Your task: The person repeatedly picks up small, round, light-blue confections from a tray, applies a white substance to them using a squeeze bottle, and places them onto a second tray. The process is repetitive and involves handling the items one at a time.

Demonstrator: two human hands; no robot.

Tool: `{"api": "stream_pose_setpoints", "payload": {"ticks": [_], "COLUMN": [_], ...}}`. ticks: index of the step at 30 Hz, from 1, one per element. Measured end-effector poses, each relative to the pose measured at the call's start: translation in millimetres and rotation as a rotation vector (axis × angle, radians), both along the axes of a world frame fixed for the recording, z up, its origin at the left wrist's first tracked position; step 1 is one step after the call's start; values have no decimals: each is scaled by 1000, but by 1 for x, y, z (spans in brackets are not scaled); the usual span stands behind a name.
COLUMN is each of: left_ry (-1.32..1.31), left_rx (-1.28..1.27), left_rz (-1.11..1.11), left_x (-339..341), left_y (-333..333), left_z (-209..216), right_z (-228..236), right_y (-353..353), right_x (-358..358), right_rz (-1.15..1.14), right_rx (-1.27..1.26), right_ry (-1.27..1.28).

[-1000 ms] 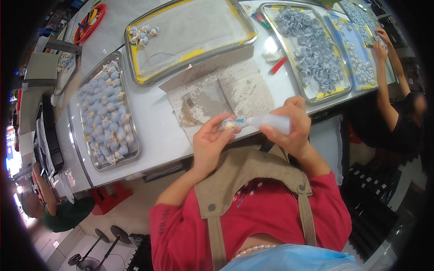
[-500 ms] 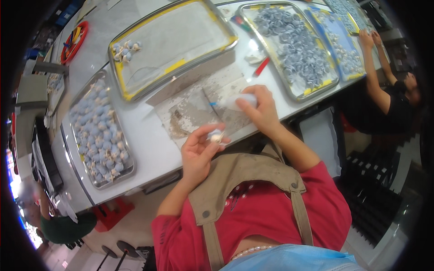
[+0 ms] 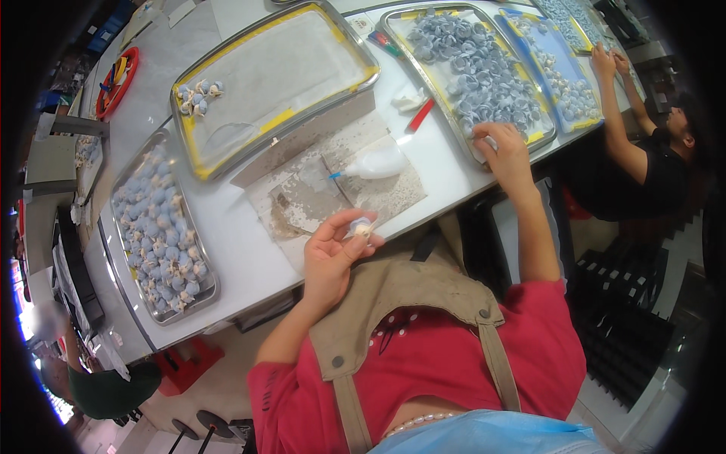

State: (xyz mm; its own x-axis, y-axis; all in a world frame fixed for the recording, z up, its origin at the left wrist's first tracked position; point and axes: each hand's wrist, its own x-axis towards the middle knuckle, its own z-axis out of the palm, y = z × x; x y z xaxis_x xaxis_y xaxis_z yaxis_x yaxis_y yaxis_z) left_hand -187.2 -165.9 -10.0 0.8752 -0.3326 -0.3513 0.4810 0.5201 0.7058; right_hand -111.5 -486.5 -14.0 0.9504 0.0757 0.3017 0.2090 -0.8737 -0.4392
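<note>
My left hand (image 3: 333,261) pinches a small blue-and-cream figure piece (image 3: 363,228) between thumb and fingers, just in front of the table edge. Over the near end of a metal tray (image 3: 463,147) of blue-grey curled cup-shaped pieces (image 3: 484,68) is my right hand (image 3: 508,159), its thumb and fingertips brought together; whatever is between them is too small to make out. A white squeeze bottle (image 3: 380,162) with a blue tip lies on its side on a stained cardboard sheet (image 3: 310,193), between my two hands.
At left, a metal tray (image 3: 214,291) holds many blue balls with cream parts. A large paper-lined tray (image 3: 280,68) carries several such pieces in one corner. A red tool (image 3: 420,115) lies beside a blue tray (image 3: 563,72). Another person's hands (image 3: 609,62) work at far right.
My right hand has let go of the squeeze bottle, now lying on the cardboard, and moved right to the curled pieces. My left hand still holds its piece, almost unmoved.
</note>
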Motion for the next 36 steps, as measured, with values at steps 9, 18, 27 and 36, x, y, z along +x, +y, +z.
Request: {"api": "stream_pose_setpoints", "payload": {"ticks": [9, 18, 27, 36], "left_ry": [-7, -72, -12, -150], "left_rx": [71, 63, -161, 40], "left_rz": [26, 60, 35, 65], "left_x": [-2, 2, -1, -2], "left_y": [-3, -7, -3, -5], "left_z": [0, -12, -14, -16], "right_z": [18, 15, -2, 11], "right_y": [21, 87, 149, 149], "right_x": [-8, -25, -48, -52], "right_rz": [-6, -71, 392, 369], "right_rx": [192, 829, 422, 321], "right_ry": [-174, 33, -126, -170]}}
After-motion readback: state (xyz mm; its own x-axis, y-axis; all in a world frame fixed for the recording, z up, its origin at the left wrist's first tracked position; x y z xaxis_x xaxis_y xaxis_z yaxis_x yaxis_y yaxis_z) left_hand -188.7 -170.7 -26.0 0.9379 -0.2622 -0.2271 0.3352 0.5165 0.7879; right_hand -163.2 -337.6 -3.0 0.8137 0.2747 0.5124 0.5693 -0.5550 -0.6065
